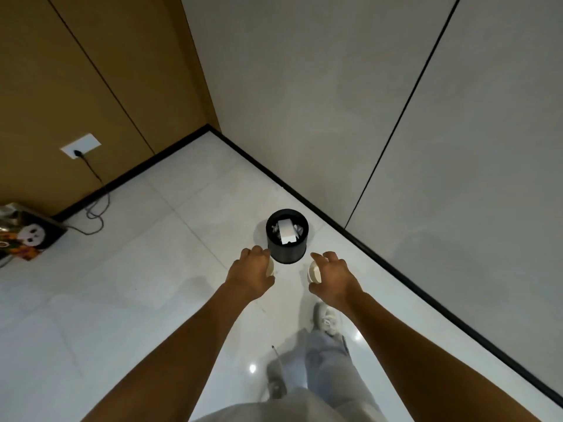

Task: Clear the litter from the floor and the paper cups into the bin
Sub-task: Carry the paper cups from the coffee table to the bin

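A small black round bin (287, 252) stands on the white tiled floor near the grey wall, with white paper and crumpled litter inside it. My left hand (248, 274) grips a pale paper cup (270, 267), mostly hidden behind the hand, just left of the bin's base. My right hand (333, 277) grips a second paper cup (314, 272) by its side, its open mouth facing left, just right of the bin. Both hands hover in front of the bin, short of its rim.
A black skirting runs along the brown wall on the left and the grey wall on the right, meeting in a corner (209, 127). A cable (94, 208) trails from a wall socket (80, 146). A printed bag (27, 236) lies at far left. My shoe (326, 319) stands behind the right hand.
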